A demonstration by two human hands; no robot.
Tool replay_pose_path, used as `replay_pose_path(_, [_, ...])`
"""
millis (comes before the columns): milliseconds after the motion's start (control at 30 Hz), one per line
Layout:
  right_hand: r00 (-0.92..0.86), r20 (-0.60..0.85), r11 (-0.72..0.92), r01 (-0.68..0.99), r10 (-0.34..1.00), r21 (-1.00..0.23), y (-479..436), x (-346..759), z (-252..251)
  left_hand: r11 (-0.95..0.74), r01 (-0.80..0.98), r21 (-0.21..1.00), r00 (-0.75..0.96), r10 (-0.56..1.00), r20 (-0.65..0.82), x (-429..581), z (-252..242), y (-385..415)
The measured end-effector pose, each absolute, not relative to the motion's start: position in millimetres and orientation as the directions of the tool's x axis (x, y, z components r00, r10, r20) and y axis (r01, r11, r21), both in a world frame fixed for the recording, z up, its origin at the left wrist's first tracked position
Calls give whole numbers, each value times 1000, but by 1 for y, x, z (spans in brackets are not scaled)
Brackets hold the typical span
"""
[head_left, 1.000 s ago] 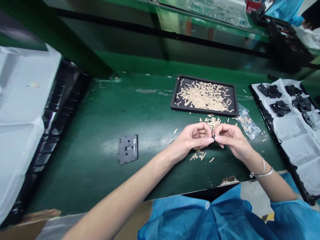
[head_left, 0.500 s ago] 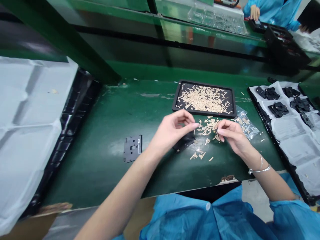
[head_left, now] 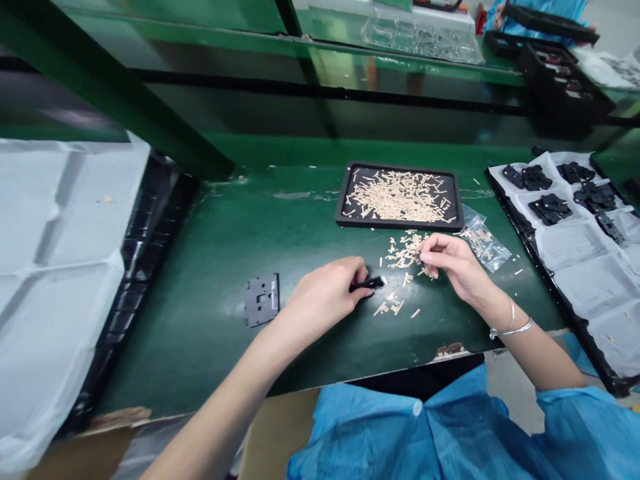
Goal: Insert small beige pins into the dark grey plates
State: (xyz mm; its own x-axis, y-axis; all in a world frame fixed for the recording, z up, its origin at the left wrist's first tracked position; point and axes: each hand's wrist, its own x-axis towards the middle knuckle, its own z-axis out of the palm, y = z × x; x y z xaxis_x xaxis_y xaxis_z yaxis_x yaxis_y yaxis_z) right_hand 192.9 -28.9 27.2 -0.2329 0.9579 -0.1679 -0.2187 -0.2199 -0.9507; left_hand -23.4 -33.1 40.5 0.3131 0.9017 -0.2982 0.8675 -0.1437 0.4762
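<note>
My left hand [head_left: 333, 287] is closed on a black plastic part [head_left: 369, 284], tilted so that mostly its narrow edge shows, just above the green bench. My right hand [head_left: 450, 260] is pinched over a heap of small beige pieces [head_left: 403, 250]; a tiny dark bit shows at its fingertips, too small to name. More beige strips [head_left: 390, 307] lie loose in front of the heap. Left of my left hand, a flat black plate with square cutouts [head_left: 261, 300] rests on the bench.
Behind the heap stands a black tray [head_left: 341, 212] full of beige strips. A clear plastic bag [head_left: 487, 250] lies beside it. White-lined trays flank the bench: the right tray [head_left: 560, 243] holds black parts, the left tray [head_left: 45, 207] a tiny scrap. Across the frame, a co-worker's blue sleeve [head_left: 520, 25] shows.
My left hand has lowered and taken hold of the black part, which lay on the bench beneath it. My right hand stays pinched near the heap. The co-worker's dark panel has tipped flatter.
</note>
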Motion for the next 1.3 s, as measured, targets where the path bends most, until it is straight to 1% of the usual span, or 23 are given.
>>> replay_pose_path(100, [-246, -183, -243, -239, 952, -940, -29, 193, 26, -85, 744, 663, 341, 901, -267, -26, 42, -31])
replay_pose_path(200, [-254, -201, -268, -268, 946, -925, -29, 193, 26, 32, 494, 869, 406, 875, -263, -25, 44, -25])
replay_pose_path(233, [-260, -203, -275, -277, 944, -921, -29, 193, 26, 55, 408, 911, 425, 872, -243, -23, 43, -22])
replay_pose_path(300, [-280, -208, -290, -294, 937, -911, -28, 193, 26, 4, 310, 951, 412, 901, -138, -17, 41, -14])
replay_pose_path(367, [-296, -214, -307, -316, 931, -898, -28, 194, 25, -78, 313, 947, 357, 933, -41, -11, 37, -8])
replay_pose_path(400, [-299, -218, -315, -330, 929, -890, -27, 194, 25, -73, 316, 946, 329, 944, -37, -8, 34, -6])
replay_pose_path(467, [-300, -225, -329, -360, 927, -873, -26, 194, 25, 16, 272, 962, 287, 953, -97, -3, 29, -4])
replay_pose_path(533, [-300, -235, -341, -379, 925, -860, -26, 195, 24, 107, 166, 980, 266, 953, -149, 0, 25, -6])
replay_pose_path(600, [-300, -241, -347, -376, 923, -859, -26, 195, 24, 148, 48, 988, 288, 945, -155, 0, 22, -9])
replay_pose_path(700, [-296, -228, -331, -369, 928, -869, -26, 195, 24, 198, -114, 974, 404, 905, -136, 0, 19, -15])
replay_pose_path(767, [-307, -196, -307, -371, 931, -876, -27, 195, 25, 209, -152, 966, 415, 900, -129, 2, 18, -19])
replay_pose_path(867, [-342, -130, -261, -369, 931, -892, -28, 196, 27, 205, -169, 964, 348, 928, -136, 8, 18, -24])
replay_pose_path(933, [-349, -106, -239, -363, 931, -901, -28, 196, 28, 233, -214, 949, 348, 926, -149, 12, 18, -25])
replay_pose_path(1067, [-356, -133, -256, -325, 925, -911, -29, 196, 27, 332, -264, 906, 352, 908, -229, 13, 18, -25])
replay_pose_path(1167, [-330, -158, -261, -296, 931, -919, -29, 195, 27, 388, -347, 854, 336, 902, -273, 11, 18, -23])
replay_pose_path(1233, [-294, -162, -252, -302, 942, -919, -29, 195, 27, 381, -396, 835, 350, 904, -246, 9, 19, -22])
replay_pose_path(1300, [-261, -157, -241, -329, 952, -913, -28, 196, 28, 329, -425, 843, 355, 918, -180, 8, 21, -22])
